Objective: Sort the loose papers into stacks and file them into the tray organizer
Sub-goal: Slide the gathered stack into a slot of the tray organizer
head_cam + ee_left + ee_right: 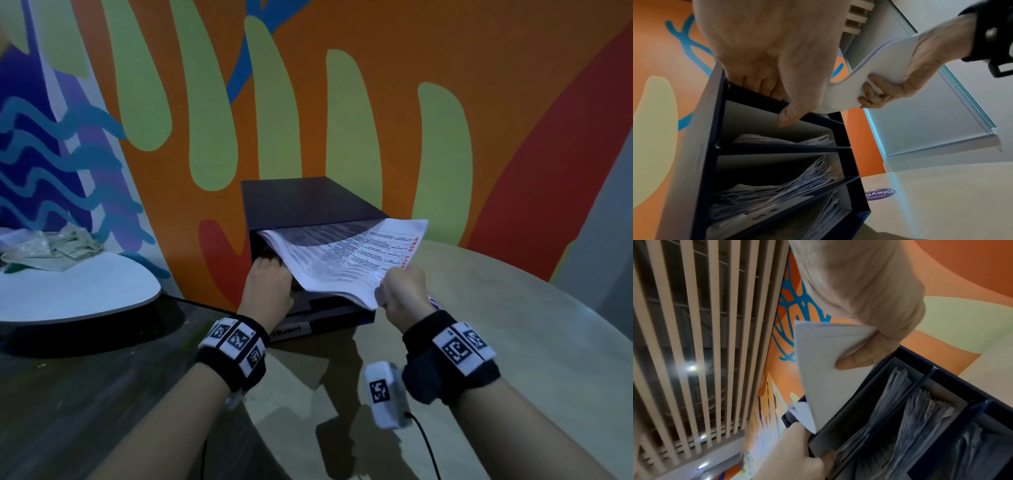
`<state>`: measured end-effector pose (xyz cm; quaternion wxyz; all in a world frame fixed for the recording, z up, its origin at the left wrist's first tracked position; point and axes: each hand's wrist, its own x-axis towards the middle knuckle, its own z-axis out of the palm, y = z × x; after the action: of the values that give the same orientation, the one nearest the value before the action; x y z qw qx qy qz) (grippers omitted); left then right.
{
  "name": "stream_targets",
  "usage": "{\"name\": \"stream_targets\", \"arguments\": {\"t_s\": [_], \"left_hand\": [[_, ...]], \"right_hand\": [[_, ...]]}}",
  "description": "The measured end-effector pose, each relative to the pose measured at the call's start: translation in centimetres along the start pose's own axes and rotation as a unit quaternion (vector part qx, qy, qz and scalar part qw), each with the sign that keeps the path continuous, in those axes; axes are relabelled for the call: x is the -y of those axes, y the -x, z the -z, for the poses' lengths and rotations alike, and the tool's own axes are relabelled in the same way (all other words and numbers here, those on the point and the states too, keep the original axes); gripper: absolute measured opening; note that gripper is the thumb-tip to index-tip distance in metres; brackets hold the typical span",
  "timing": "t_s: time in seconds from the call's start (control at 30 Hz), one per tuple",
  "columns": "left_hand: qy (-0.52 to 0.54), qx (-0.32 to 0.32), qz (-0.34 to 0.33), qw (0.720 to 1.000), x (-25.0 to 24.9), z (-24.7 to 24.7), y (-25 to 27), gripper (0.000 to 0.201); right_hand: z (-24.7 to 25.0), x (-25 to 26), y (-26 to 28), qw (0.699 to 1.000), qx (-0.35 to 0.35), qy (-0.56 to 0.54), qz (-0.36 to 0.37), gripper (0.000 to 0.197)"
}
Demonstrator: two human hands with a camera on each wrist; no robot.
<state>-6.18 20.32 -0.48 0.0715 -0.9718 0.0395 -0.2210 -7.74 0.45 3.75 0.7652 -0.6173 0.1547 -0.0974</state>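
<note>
A dark blue tray organizer (pixel 308 202) stands against the painted wall. A stack of printed papers (pixel 346 260) lies half inside its top slot, tilted down toward me. My right hand (pixel 388 291) grips the stack's near right corner, thumb on the underside (pixel 855 361). My left hand (pixel 270 270) is at the slot's left front, fingers curled into the opening and thumb (pixel 787 116) against the stack's (pixel 869 78) left edge. Lower slots hold crumpled papers (pixel 777 193).
The organizer sits on a beige round table (pixel 513 342) that bears a purple sticker (pixel 879 194). To the left is a dark wooden surface (pixel 68 394) with a white rounded board (pixel 68 291) and crumpled plastic (pixel 51 245).
</note>
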Motion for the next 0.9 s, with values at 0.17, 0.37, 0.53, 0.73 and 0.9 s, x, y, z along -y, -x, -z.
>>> {"name": "stream_targets", "arguments": {"t_s": [0.17,0.37,0.53,0.73,0.9], "left_hand": [[0.015,-0.042,0.003,0.999,0.0,-0.9,-0.2,0.044],[0.012,-0.051,0.006,0.999,-0.1,-0.6,0.1,0.048],[0.013,-0.042,-0.012,0.999,0.2,-0.4,0.4,0.038],[0.009,-0.049,0.007,0.999,-0.2,0.1,0.2,0.027],[-0.003,-0.042,0.011,0.999,-0.2,0.0,0.2,0.048]], "right_hand": [[2.8,-1.0,1.1,0.999,-0.029,-0.039,0.014,0.037],[-1.4,-1.2,2.1,0.986,0.061,-0.151,-0.021,0.040],[-5.7,0.6,0.6,0.983,0.165,0.057,-0.058,0.017],[-8.4,1.5,-2.7,0.971,0.182,-0.029,-0.155,0.010],[-10.9,0.9,-3.5,0.985,0.136,0.019,-0.108,0.020]]}}
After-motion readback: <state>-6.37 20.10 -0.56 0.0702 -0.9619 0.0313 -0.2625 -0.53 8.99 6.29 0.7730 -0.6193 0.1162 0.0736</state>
